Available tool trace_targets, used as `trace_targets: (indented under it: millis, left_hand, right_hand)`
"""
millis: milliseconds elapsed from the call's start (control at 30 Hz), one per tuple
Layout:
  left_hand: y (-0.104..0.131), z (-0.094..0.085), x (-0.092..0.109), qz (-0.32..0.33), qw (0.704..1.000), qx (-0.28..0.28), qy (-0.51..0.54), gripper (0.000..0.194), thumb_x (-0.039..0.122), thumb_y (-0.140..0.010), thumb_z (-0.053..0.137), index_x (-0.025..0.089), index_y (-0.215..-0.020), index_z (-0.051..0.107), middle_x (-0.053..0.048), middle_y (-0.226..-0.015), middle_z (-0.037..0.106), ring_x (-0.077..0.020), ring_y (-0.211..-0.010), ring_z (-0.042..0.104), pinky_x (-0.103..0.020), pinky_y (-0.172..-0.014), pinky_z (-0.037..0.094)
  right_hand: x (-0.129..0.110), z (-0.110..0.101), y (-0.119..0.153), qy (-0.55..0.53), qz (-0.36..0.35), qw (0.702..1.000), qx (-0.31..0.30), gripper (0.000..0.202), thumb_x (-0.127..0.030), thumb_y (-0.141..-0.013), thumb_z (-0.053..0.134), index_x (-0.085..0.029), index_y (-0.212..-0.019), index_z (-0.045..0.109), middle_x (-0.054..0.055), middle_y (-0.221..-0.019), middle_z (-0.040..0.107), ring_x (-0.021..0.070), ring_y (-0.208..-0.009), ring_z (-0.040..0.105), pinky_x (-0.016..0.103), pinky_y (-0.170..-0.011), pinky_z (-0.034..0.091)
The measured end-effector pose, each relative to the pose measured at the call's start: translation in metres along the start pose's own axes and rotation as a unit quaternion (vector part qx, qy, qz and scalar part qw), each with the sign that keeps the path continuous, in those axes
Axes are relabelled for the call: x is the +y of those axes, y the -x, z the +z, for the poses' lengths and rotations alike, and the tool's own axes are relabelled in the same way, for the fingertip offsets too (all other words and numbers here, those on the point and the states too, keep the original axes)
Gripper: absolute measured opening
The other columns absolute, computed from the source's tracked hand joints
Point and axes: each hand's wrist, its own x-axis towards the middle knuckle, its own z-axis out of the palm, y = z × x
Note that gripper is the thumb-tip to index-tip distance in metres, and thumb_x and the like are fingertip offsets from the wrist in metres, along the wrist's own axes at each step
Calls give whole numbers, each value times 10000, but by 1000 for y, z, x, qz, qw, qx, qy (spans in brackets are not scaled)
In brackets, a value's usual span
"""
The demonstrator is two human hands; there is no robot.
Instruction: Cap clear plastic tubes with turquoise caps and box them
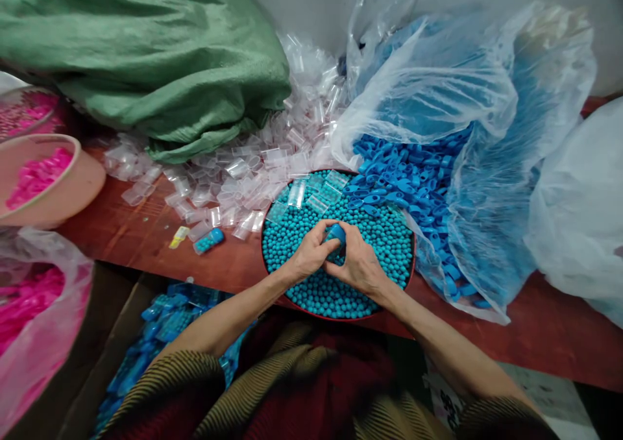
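Over a round red-rimmed tray of blue beads (pixel 335 300), my left hand (pixel 314 252) and my right hand (pixel 357 258) meet at the fingertips. Both are closed on a small container with a blue cap (pixel 335 233); its lower part is mostly hidden by my fingers. A few clear plastic tubes (pixel 296 193) lie on the beads at the tray's far side. Blue plastic caps (pixel 403 174) spill from a bag over the tray's right rear edge. Left of the tray, a bead-filled container with a blue cap (pixel 209 241) lies on the table.
Clear tubes (pixel 263 167) are heaped behind the tray, beside a green sack (pixel 195 70). A translucent bag (pixel 506 187) stands right. A bowl (pixel 82 174) of pink pieces is at left. Below the table edge, a cardboard box (pixel 117 336) holds several filled blue containers.
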Motion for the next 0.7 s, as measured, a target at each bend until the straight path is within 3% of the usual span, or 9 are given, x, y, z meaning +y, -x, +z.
trace_targets:
  millis: [200,400,467,567,633,700]
  left_hand:
    - [3,7,-2,-3,1000,18,-8,227,216,-749,567,175,-960,495,55,-667,496,-78,-601,443,-189,-587,363]
    - [5,5,-14,29,989,34,-140,162,253,-791,538,188,-937,514,53,-676,477,-87,-594,423,-203,-579,355]
    - [9,-7,-11,35,978,26,-206,181,253,-812,506,190,-981,515,37,-727,513,-105,-644,470,-218,-622,382]
    - [24,-40,2,19,947,22,-320,264,269,-831,477,200,-1084,509,15,-770,573,-140,-704,539,-247,-674,416]
    - [40,-68,14,2,906,48,-421,324,292,-845,466,223,-1160,504,-1,-814,615,-166,-739,573,-270,-701,430]
    - [57,-93,25,-35,834,86,-544,354,309,-858,451,245,-1201,510,-32,-910,649,-207,-814,603,-306,-728,441]
  right_hand:
    - [7,4,1,44,-37,998,13,655,-441,-685,642,-138,-1222,421,125,-967,582,263,-788,623,343,-579,509]
    - [10,15,7,78,-35,996,-40,690,-452,-704,634,-137,-1269,395,115,-959,581,252,-742,619,329,-539,489]
    - [4,13,7,80,-44,993,-76,700,-452,-744,618,-166,-1327,358,125,-1031,582,256,-800,631,324,-558,499]
    - [-1,7,5,81,-66,988,-117,656,-443,-817,567,-186,-1375,336,148,-1166,557,263,-895,633,334,-594,520]
    - [3,3,5,79,-64,989,-111,541,-406,-866,518,-191,-1347,395,140,-1179,563,254,-925,632,337,-629,530]
    - [11,-1,5,67,-53,992,-89,390,-347,-904,468,-206,-1267,491,111,-1118,599,231,-935,631,322,-674,530]
